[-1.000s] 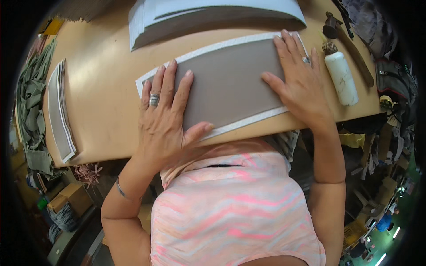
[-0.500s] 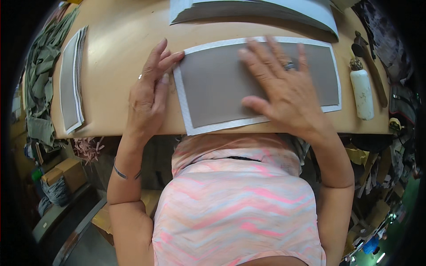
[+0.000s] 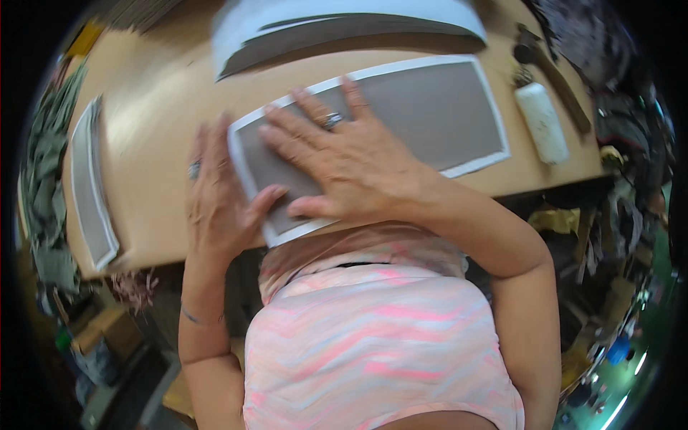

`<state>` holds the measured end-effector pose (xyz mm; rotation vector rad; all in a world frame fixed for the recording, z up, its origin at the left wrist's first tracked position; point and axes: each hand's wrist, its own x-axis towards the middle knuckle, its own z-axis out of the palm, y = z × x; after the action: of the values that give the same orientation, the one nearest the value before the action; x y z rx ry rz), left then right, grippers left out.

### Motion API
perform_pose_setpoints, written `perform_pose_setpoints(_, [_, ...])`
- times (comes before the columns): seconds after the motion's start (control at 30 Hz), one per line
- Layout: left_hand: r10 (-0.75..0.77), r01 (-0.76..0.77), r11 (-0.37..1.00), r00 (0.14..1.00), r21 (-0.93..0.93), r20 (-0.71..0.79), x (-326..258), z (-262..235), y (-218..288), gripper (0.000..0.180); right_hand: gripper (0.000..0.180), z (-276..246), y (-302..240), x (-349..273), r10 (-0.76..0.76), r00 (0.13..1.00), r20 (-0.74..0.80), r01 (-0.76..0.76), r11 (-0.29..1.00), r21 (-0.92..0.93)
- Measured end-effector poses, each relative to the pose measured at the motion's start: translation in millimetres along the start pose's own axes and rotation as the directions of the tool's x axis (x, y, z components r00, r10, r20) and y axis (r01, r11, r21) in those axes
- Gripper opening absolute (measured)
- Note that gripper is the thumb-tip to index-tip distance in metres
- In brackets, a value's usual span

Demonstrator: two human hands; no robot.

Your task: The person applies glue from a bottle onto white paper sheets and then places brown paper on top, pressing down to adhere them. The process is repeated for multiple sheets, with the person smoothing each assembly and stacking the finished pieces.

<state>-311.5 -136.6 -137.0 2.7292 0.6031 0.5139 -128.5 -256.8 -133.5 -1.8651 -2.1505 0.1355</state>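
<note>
A grey rectangular panel with a white border point(image 3: 444, 115) lies flat on the tan wooden table point(image 3: 165, 107), near its front edge. My right hand point(image 3: 344, 165) lies flat on the panel's left half, fingers spread, a ring on one finger. My left hand point(image 3: 218, 197) rests at the panel's left end, palm on the table, thumb over the white border. Neither hand grips anything.
A stack of similar grey and white panels point(image 3: 344, 25) sits at the back. Another small stack point(image 3: 89, 186) lies at the table's left end. A white bottle point(image 3: 542, 122) and a dark tool point(image 3: 548, 68) lie to the right. Cluttered floor surrounds the table.
My right hand has slid left across the panel, from its middle to its left half, close to my left hand. The left hand stays at the panel's left end.
</note>
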Motion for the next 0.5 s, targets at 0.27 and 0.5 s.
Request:
perform_pose_setpoints(0.27, [-0.002, -0.099, 0.952, 0.945, 0.291, 0.328, 10, -10, 8, 0.078, 0.085, -11, 27, -49, 0.246, 0.969, 0.012, -0.244, 0.967, -0.069])
perform_pose_setpoints(0.5, [-0.020, -0.070, 0.963, 0.945, 0.261, 0.326, 13, -15, 13, 0.075, 0.088, -38, 68, -104, 0.430, 0.895, -0.119, -0.444, 0.884, -0.143])
